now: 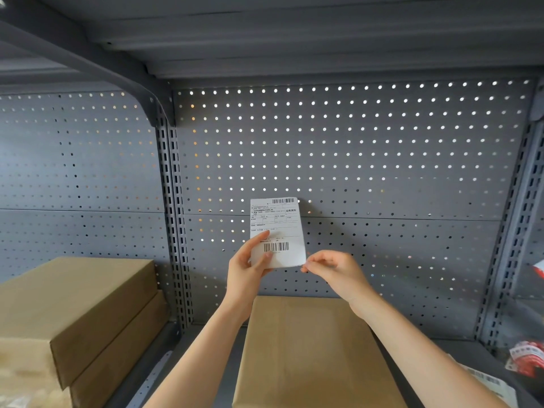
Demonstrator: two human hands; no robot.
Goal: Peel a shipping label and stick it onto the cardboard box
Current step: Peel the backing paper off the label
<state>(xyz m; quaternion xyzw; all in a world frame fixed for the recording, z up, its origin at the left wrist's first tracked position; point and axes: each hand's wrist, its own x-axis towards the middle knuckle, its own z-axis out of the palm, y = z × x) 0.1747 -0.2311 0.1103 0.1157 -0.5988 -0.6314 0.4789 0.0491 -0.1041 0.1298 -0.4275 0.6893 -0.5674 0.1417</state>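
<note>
A white shipping label (pixel 278 228) with two barcodes is held upright in front of the grey pegboard, above a plain cardboard box (pixel 309 351) on the shelf. My left hand (pixel 250 266) grips its lower left part, thumb across the front near the lower barcode. My right hand (pixel 332 270) pinches the label's lower right corner between thumb and fingertips. Whether the backing has separated there is too small to tell.
Two stacked cardboard boxes (pixel 76 313) stand at the left on the shelf. More printed labels (pixel 488 381) lie at the lower right, beside red-and-white packets (pixel 527 357). A grey shelf (pixel 294 39) hangs overhead, and slotted uprights (pixel 173 225) flank the bay.
</note>
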